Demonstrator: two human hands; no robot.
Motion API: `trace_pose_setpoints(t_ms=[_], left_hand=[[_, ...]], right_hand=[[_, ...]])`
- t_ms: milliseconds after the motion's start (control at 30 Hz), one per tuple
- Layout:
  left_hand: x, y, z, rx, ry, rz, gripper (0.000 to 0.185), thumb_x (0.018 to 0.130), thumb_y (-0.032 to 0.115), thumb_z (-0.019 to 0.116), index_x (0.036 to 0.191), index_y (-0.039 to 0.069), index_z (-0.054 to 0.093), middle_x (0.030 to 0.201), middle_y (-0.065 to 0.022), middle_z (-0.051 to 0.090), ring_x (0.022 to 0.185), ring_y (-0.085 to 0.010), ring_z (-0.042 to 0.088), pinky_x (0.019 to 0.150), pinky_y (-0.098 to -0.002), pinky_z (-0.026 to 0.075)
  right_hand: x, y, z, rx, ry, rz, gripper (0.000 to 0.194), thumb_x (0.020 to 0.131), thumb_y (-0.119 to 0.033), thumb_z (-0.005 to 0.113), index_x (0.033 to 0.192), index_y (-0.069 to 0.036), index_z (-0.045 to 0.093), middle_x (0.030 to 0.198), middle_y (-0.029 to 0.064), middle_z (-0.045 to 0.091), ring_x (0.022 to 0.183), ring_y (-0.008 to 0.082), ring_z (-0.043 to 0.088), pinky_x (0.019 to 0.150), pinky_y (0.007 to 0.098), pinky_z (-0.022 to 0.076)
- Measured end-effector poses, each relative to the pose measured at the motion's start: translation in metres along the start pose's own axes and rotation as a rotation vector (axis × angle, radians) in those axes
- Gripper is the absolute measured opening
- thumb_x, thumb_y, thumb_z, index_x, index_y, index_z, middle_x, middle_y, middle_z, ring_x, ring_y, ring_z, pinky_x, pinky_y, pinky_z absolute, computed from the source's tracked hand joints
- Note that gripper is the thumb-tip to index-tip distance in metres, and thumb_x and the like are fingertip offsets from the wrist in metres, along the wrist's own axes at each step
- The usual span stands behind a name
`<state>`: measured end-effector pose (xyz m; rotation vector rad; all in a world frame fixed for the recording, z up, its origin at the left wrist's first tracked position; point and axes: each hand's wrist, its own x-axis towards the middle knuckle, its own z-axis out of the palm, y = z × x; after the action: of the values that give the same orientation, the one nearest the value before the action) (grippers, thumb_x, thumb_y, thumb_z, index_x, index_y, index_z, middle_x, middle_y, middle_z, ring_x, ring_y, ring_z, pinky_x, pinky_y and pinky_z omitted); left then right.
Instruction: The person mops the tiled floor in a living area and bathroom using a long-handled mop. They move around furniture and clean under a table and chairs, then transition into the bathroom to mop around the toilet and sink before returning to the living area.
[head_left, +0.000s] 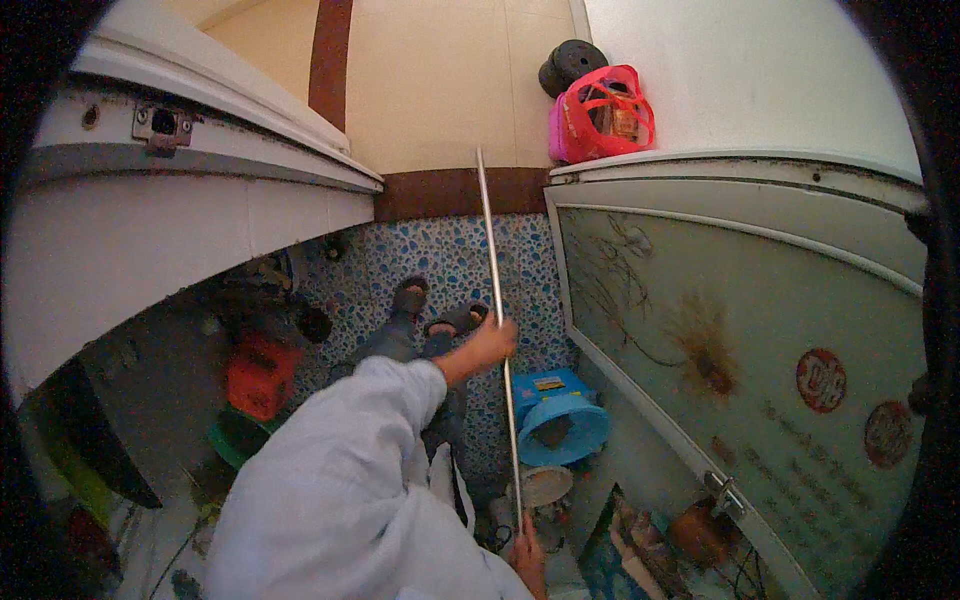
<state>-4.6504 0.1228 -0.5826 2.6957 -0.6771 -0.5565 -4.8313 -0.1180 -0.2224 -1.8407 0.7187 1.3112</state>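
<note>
A long thin metal pole (491, 247) runs from near my body out over the doorway. My left hand (486, 343), in a light sleeve, grips it around the middle. Lower down, my right hand (529, 553) is closed around its near end, partly cut off by the frame's bottom edge. The far tip lies over the beige tiled floor (427, 97), just past the dark brown threshold (420, 195); I cannot tell if it touches. My feet in dark footwear stand on the blue pebble-patterned floor (465, 240) left of the pole.
An opened door with a frosted glass panel (637, 300) stands on the right. Blue plastic tubs (574, 427) sit right of the pole. Beyond the threshold are a pink-red bag (589, 124) and a black round object (579, 61). A red crate (262, 375) and green basin (236, 439) are left.
</note>
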Motion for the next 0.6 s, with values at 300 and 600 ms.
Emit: trace_pose_setpoints(t_ms=[300, 600], left_hand=[[0.092, -0.245, -0.186, 0.117, 0.837, -0.177, 0.02, 0.078, 0.008, 0.057, 0.097, 0.008, 0.063, 0.106, -0.0141, 0.056, 0.1, -0.0329, 0.057, 0.083, -0.0399, 0.052], [0.132, -0.293, -0.171, -0.001, 0.547, -0.375, 0.035, 0.084, 0.007, 0.055, 0.118, 0.015, 0.058, 0.137, -0.0131, 0.046, 0.119, -0.0326, 0.051, 0.096, -0.0405, 0.046]], right_hand=[[0.299, -0.369, 0.064, 0.346, -0.128, -0.717, 0.048, 0.094, -0.008, 0.041, 0.142, -0.008, 0.038, 0.081, -0.0015, 0.052, 0.058, 0.0055, 0.043, 0.05, 0.0212, 0.0383], [0.324, -0.394, 0.058, 0.711, -0.449, -0.545, 0.05, 0.096, -0.013, 0.039, 0.144, -0.018, 0.027, 0.074, 0.0023, 0.045, 0.049, 0.0059, 0.034, 0.041, 0.0203, 0.0295]])
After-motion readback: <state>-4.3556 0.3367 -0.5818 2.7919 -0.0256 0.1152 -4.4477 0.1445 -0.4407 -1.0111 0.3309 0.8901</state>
